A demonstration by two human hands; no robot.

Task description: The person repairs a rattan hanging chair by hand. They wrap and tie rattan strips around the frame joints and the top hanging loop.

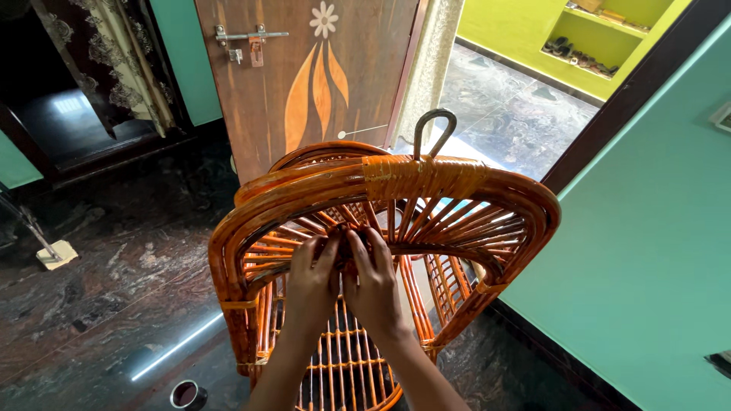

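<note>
An orange cane hanging chair (426, 183) fills the middle of the head view, its thick bent rim arching over a fan of thin canes. A metal hook (432, 129) rises from the wrapped top of the rim. My left hand (311, 280) and my right hand (375, 280) reach in under the rim, side by side. Their fingertips press on the point where the thin canes meet. Whether they pinch anything there is hidden by the fingers. The woven cane seat (346, 365) shows below my forearms.
A brown wooden door (304, 68) with a flower inlay and a latch stands behind the chair. A teal wall (655, 251) runs along the right. A small round tin (187, 395) sits on the dark marble floor at lower left. A doorway opens at upper right.
</note>
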